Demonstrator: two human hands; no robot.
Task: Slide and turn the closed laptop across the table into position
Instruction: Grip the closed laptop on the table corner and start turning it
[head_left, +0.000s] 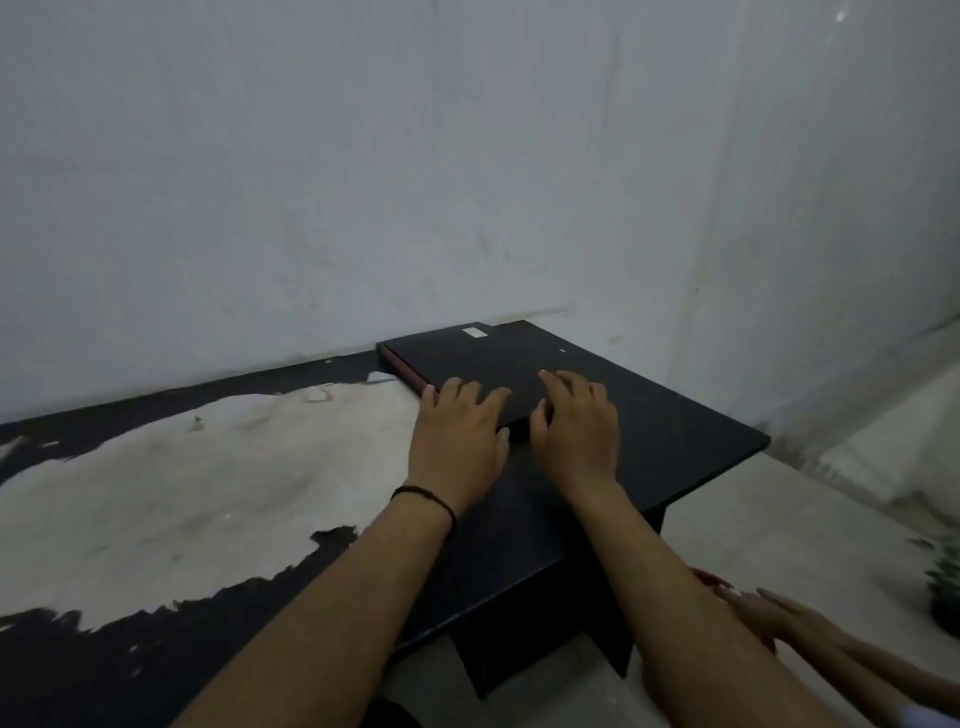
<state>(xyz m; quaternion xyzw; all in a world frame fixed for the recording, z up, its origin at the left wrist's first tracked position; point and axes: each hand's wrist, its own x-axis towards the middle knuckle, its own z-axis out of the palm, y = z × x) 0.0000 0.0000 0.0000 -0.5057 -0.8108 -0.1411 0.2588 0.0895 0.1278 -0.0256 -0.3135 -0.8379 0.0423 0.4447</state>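
Observation:
A closed black laptop (483, 358) with a red side edge and a small white sticker lies at the far right end of the black table (675, 421), close to the wall. My left hand (460, 431) rests on its near left corner, fingers spread over the lid and edge. My right hand (576, 421) lies flat on the lid's near edge, fingers apart. Both hands press on the laptop; its near edge is hidden under them.
The table's left part has a big worn pale patch (208, 467). A grey wall (467, 182) runs right behind the table. Another person's hand (769, 613) reaches in at lower right. A small potted plant (945, 587) stands on the floor at the right edge.

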